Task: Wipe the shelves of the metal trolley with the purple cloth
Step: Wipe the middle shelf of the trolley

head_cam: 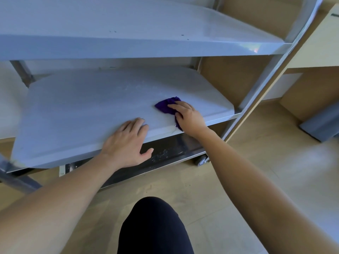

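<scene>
1. Head view, looking down: a metal trolley (264, 77) fills the upper half, standing on a pale wooden floor (238, 171).
2. Its middle shelf (82, 107), a broad grey sheet, is the landmark. A top shelf (128, 24) lies above it and a dark, shiny bottom shelf (170, 149) below it.
3. A knee in dark trousers (154, 226) shows in front of the middle shelf, low in the frame.
4. The left hand (126, 142) rests flat on the middle shelf's front edge, fingers straight and slightly spread, thumb hanging over the lip.
5. The right hand (189, 116) is on the middle shelf's front right part, fingers bent over a bunched purple cloth (166, 105) and pressing it to the surface.
6. A small wheel (200, 160) sits under the middle shelf's right front corner.
</scene>
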Demonstrator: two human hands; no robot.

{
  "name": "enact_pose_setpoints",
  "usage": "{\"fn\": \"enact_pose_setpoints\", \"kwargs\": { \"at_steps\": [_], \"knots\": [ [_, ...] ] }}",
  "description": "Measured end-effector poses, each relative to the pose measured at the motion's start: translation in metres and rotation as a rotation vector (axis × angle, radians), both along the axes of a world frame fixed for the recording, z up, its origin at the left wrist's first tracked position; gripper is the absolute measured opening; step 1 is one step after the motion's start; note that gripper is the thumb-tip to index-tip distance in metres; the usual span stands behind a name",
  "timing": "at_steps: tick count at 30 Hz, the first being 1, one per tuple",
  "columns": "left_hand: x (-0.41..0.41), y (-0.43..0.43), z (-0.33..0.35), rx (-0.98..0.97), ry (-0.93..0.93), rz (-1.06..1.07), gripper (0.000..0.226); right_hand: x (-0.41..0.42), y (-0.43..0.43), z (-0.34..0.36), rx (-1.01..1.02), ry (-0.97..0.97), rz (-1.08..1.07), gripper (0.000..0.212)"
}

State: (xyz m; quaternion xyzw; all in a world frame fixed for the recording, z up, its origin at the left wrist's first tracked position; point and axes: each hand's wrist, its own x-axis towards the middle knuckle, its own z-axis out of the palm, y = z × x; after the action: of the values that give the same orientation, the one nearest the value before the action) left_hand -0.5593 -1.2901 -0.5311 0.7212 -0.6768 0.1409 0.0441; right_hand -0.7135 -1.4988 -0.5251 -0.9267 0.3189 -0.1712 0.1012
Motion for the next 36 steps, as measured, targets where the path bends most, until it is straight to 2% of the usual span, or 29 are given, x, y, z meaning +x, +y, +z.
{"fn": "enact_pose_setpoints", "kwargs": {
  "at_steps": [6, 9, 11, 13, 16, 19, 22, 27, 31, 33, 36],
  "knots": [
    [-0.001, 0.0, 0.002, 0.012, 0.015, 0.02, 0.069, -0.061, -0.068, 0.007, 0.077, 0.01, -0.511, 0.05],
    [-0.002, 0.001, 0.003, 0.019, 0.014, 0.031, 0.07, -0.05, -0.07, 0.009, 0.153, 0.055, -0.61, 0.062],
    [-0.001, 0.0, 0.003, 0.038, 0.021, 0.039, 0.07, -0.023, -0.056, 0.009, 0.133, 0.085, -0.569, 0.065],
    [-0.001, 0.0, 0.003, 0.056, 0.025, 0.046, 0.07, 0.008, -0.033, 0.006, 0.085, 0.081, -0.377, 0.064],
    [-0.002, -0.001, 0.004, 0.084, 0.016, 0.049, 0.07, 0.042, -0.002, -0.002, -0.001, 0.053, -0.069, 0.052],
    [-0.005, 0.0, 0.005, 0.092, 0.011, 0.054, 0.069, 0.036, -0.009, -0.004, 0.042, -0.007, 0.024, 0.044],
    [-0.006, 0.0, 0.006, 0.098, 0.015, 0.062, 0.069, 0.008, -0.037, -0.004, 0.058, -0.055, -0.007, 0.043],
    [-0.007, 0.001, 0.009, 0.1, 0.032, 0.068, 0.068, -0.054, -0.095, 0.007, 0.076, 0.012, -0.442, 0.049],
    [-0.008, 0.0, 0.01, 0.115, 0.025, 0.07, 0.069, -0.039, -0.098, 0.012, 0.134, 0.082, -0.598, 0.057],
    [-0.007, 0.0, 0.009, 0.127, 0.017, 0.077, 0.07, -0.009, -0.081, 0.011, 0.109, 0.085, -0.539, 0.056],
    [-0.007, -0.001, 0.01, 0.137, -0.003, 0.08, 0.069, 0.048, -0.04, 0.006, 0.083, 0.055, -0.223, 0.051]
  ]
}}
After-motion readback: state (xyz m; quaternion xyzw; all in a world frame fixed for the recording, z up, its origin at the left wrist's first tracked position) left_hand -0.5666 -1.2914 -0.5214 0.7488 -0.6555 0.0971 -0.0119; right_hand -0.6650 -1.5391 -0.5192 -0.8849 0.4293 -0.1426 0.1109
